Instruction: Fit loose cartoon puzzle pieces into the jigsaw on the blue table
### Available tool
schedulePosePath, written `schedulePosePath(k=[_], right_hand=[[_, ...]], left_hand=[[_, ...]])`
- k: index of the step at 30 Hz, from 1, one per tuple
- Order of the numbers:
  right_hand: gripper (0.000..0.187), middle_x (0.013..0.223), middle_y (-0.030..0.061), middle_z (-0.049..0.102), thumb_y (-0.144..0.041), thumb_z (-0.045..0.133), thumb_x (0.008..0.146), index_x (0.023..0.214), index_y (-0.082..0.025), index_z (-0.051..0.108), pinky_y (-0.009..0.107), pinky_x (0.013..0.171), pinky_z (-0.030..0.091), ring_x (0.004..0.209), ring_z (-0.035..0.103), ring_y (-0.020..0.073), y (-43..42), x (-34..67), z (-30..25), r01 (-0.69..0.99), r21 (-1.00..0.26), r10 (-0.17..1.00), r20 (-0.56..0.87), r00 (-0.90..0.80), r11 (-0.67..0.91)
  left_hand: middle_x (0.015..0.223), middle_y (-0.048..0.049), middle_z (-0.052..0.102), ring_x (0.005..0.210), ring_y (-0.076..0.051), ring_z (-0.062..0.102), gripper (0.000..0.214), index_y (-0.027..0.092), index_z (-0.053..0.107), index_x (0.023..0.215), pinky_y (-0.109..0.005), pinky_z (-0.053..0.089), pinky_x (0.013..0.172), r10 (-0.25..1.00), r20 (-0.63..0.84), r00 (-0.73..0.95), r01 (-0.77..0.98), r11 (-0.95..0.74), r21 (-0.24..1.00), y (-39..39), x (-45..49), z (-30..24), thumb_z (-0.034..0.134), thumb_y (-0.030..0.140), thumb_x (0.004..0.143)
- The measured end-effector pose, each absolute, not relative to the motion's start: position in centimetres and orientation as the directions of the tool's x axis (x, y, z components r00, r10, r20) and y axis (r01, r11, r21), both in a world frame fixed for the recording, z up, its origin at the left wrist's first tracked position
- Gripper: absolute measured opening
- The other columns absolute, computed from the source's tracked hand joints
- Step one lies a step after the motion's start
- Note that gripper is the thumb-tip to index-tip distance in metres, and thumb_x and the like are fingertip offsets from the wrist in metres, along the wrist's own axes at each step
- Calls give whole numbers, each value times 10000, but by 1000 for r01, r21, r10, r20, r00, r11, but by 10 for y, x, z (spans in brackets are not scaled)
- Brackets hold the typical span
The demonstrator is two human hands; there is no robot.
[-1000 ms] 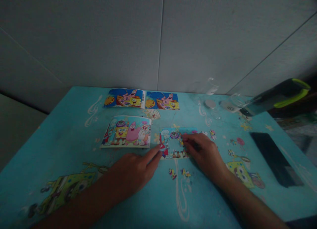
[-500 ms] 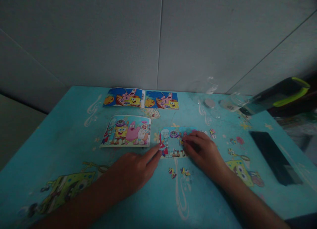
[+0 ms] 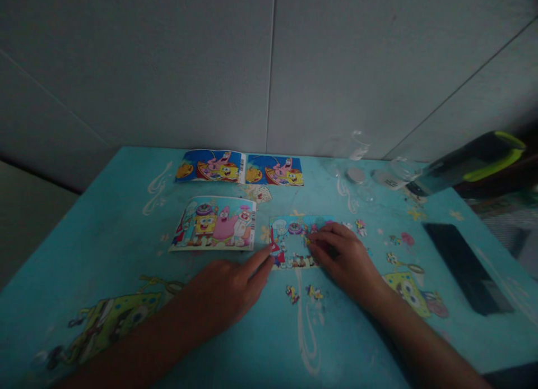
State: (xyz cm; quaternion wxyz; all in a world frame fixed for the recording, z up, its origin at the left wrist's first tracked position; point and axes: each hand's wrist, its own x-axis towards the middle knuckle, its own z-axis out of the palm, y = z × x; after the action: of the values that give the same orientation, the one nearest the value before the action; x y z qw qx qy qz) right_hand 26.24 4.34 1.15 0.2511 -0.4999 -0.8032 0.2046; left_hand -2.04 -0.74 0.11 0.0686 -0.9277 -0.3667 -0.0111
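Note:
A small jigsaw puzzle (image 3: 290,261) lies flat on the table, with a gap in its middle. My left hand (image 3: 235,288) rests at its left edge, index finger stretched out and touching the border. My right hand (image 3: 342,251) is over the puzzle's right part and covers much of it. Its thumb and index finger are pinched on a small yellowish puzzle piece (image 3: 307,240) beside the gap. Two loose puzzle pieces, one darker (image 3: 292,294) and one yellow and white (image 3: 314,292), lie below the puzzle. Left of it is a picture card (image 3: 214,223) showing cartoon characters.
Two blue picture cards (image 3: 210,166) lie near the wall. Another loose piece (image 3: 361,227) is right of the puzzle. A clear jar (image 3: 358,145), a round lid (image 3: 356,175) and a dark bottle (image 3: 466,156) are at the back right. A dark phone-like slab (image 3: 466,267) lies far right.
My right fingertips have shifted very slightly left at the edge of the puzzle's gap. My left hand stays in place.

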Motion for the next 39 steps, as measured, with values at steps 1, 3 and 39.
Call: schedulePosePath(k=[1,3,39], right_hand=[[162,978,78,674,-258,626,954,1045,-223,757,375,825,513,899,630,205,44,263,11,699,-580,905,201,-374,418],[166,980,79,676,-260,630,950,1054,-223,755,373,820,514,896,632,205,44,263,11,698,-580,904,204,-375,420],[148,907,42,741,-334,644,934,969,-228,741,331,714,513,773,664,188,44,267,19,717,-649,966,122,-230,253]], left_hand=[[1525,-124,493,600,-115,636,462,153,559,1396,-308,491,502,678,65,732,680,-723,-121,-7,-20,1,547,151,935],[1527,-124,491,609,-119,643,471,157,551,1406,-309,496,507,682,52,729,683,-720,-124,-8,-20,2,547,152,935],[1524,-136,491,629,-129,657,479,146,555,1401,-316,506,511,680,63,731,682,-722,-113,-8,-20,1,548,118,923]])
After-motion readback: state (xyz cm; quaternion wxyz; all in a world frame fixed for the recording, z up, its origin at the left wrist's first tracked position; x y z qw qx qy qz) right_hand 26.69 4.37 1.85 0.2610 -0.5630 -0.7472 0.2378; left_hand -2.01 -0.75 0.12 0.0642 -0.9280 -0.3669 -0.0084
